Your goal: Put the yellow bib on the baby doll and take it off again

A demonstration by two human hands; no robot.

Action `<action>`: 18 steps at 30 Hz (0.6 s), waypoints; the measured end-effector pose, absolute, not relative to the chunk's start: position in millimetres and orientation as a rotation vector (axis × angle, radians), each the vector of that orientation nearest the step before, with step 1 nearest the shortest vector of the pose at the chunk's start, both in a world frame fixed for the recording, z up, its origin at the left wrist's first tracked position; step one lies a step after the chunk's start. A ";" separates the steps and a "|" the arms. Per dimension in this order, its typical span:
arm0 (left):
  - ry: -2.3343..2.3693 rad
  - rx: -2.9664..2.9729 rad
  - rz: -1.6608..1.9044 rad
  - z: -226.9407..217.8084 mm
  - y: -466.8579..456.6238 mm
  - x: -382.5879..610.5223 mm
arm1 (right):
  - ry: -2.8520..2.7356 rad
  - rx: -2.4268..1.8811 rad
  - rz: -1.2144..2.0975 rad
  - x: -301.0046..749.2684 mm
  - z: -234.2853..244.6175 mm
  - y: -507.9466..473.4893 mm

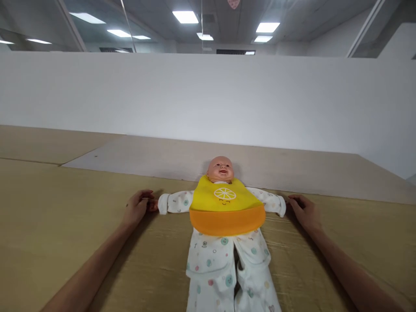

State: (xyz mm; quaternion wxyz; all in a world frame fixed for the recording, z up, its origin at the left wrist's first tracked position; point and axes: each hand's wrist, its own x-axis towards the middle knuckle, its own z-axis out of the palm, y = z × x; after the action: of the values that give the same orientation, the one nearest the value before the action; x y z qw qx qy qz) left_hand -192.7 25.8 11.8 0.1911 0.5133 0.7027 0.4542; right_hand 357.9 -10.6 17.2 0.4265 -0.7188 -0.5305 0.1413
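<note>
A baby doll [221, 167] lies on its back, arms stretched out to both sides. It wears a white patterned outfit [211, 260] and a yellow bib [208, 195] with an orange catch pocket [227, 221]; a smiling citrus slice is printed on the bib. My left hand [136, 208] has its fingers closed round the doll's small hand [152, 205], just beyond the sleeve cuff. On the other side, the fingers of my right hand [305, 212] are closed at the end of the opposite sleeve [279, 205], and the doll's hand there is mostly hidden.
The doll rests on a tan cardboard-like surface [81, 208]. Behind its head runs a greyish strip [169, 151], then a low white wall [208, 95] with glass panels above. Ceiling lights [185, 17] show through the glass.
</note>
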 end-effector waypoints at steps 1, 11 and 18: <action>1.969 1.439 1.264 12.4 25.4 -191.7 | -1.324 -1.793 0.363 357.8 17.2 -10.5; 1.917 1.536 1.206 14.4 20.2 -181.3 | -1.262 -1.783 0.424 356.6 19.6 -10.5; 1.902 1.569 1.152 9.0 22.8 -187.0 | -1.253 -1.772 0.420 364.2 12.0 -7.4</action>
State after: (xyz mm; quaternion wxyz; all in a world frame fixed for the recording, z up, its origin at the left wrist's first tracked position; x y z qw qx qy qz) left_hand -187.0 22.8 9.0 0.2086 0.5639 0.6835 0.4139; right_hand 364.2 -7.4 12.0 0.4488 -0.7164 -0.5065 0.1698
